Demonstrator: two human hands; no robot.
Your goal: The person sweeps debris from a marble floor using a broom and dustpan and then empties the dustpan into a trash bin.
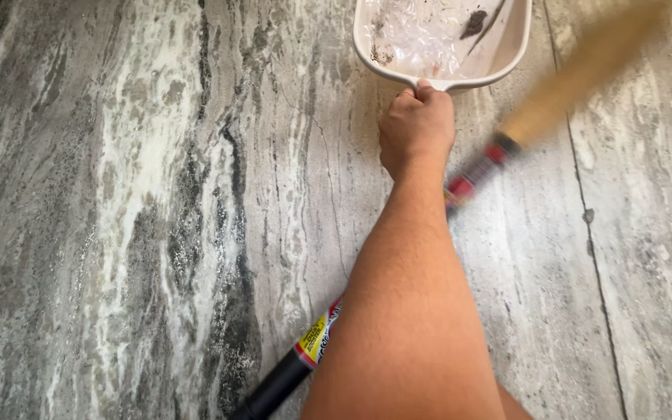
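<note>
Right hand (416, 128) clamped on the handle of a white dustpan (507, 48) holding plastic scraps and dirt, blurred broom (476, 175) passing under the forearm, grey marble floor (141, 218)

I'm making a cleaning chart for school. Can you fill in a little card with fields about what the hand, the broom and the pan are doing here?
Hand in view: one hand, closed around the dustpan's handle; which hand it is cannot be told
Dustpan: cream dustpan at the top edge, holding crumpled clear plastic and dark dirt
Broom: broom passes under the forearm, bristles blurred at upper right
Broom handle: black with a red and yellow label
Floor: grey marble floor
</note>
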